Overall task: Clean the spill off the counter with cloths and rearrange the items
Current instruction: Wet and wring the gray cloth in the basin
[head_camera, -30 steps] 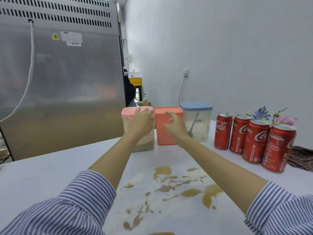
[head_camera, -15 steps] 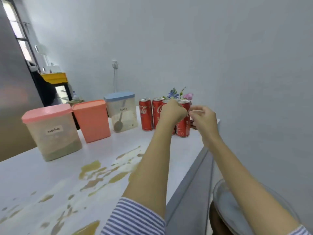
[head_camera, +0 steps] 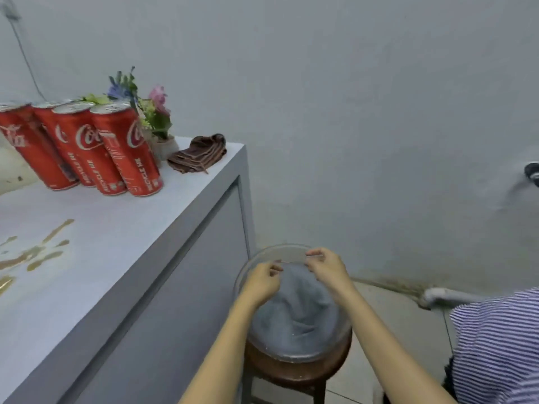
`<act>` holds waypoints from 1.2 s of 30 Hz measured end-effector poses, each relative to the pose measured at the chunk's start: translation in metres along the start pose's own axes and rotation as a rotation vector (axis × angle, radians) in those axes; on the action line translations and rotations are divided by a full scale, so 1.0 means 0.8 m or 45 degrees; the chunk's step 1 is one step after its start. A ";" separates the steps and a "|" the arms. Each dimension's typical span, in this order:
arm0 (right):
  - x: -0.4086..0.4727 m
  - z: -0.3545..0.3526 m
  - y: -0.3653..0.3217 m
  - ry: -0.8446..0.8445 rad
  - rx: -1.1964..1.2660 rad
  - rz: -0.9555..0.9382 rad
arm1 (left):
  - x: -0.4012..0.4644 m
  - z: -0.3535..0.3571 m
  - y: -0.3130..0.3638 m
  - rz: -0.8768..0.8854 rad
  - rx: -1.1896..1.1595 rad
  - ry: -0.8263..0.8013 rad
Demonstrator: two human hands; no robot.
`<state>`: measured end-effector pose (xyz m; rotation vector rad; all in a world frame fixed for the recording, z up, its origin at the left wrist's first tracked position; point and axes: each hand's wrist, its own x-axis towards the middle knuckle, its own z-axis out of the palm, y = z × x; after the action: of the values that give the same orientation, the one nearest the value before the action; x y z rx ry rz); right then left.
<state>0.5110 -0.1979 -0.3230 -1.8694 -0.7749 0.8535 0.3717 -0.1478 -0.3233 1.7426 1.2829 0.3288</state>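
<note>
The grey cloth [head_camera: 294, 310], lying in a glass bowl [head_camera: 344, 330] at lower centre, is pinched along its upper edge by the left hand [head_camera: 261, 282] and right hand [head_camera: 328, 271]. Fetching seems underway; next, lifting it toward the spill [head_camera: 32, 253] on the surface [head_camera: 122, 228].

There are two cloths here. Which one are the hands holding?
The grey cloth in the clear bowl on the stool; both hands pinch its upper edge. The brown cloth lies folded, untouched, on the counter corner.
</note>
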 end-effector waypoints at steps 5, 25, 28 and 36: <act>0.030 0.011 0.081 -0.171 -0.368 0.201 | 0.019 0.049 -0.054 -0.253 0.187 -0.072; 0.063 -0.007 0.044 -0.140 0.691 0.490 | 0.117 0.049 -0.058 -0.018 0.649 -0.364; 0.061 0.007 0.073 0.004 0.870 0.652 | 0.100 0.071 -0.046 0.021 0.491 -0.772; 0.045 0.029 0.112 0.184 0.698 0.800 | 0.099 0.115 -0.074 0.118 0.518 -0.462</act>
<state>0.5271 -0.1932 -0.4208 -1.6443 0.1631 1.1558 0.4299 -0.1244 -0.4428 2.0886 1.0526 -0.2092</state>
